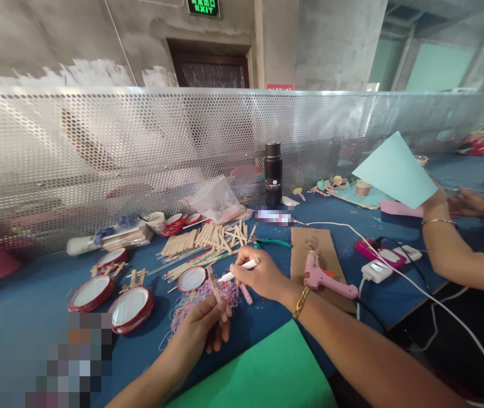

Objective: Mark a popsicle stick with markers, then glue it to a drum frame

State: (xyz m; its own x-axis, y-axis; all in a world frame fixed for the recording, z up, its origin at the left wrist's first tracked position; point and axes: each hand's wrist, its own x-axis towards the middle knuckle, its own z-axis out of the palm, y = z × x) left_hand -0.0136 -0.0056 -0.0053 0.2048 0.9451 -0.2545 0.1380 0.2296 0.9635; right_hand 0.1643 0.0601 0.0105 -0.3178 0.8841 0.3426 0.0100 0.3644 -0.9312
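Note:
My left hand (199, 324) pinches a flat wooden craft stick (215, 288) near its lower end and holds it upright. A white marker (242, 268) is gripped in my right hand (265, 277), its tip beside the stick; whether it touches I cannot tell. Beneath both hands lies a tangle of pink and purple elastic loops (179, 313), with a small round red-rimmed drum (191, 279) at its far edge. More drums (131, 309) lie to the left, some with sticks by them. A pile of craft sticks (202, 238) spreads out behind my hands.
A pink glue gun (327, 277) rests on cardboard (300, 241) at right, near a power strip (380, 254) and white cable. Green sheet material (263, 374) lies in front. A black bottle (273, 175) stands by the perforated metal screen (148, 147). Another person's arms handle light-blue paper (397, 173).

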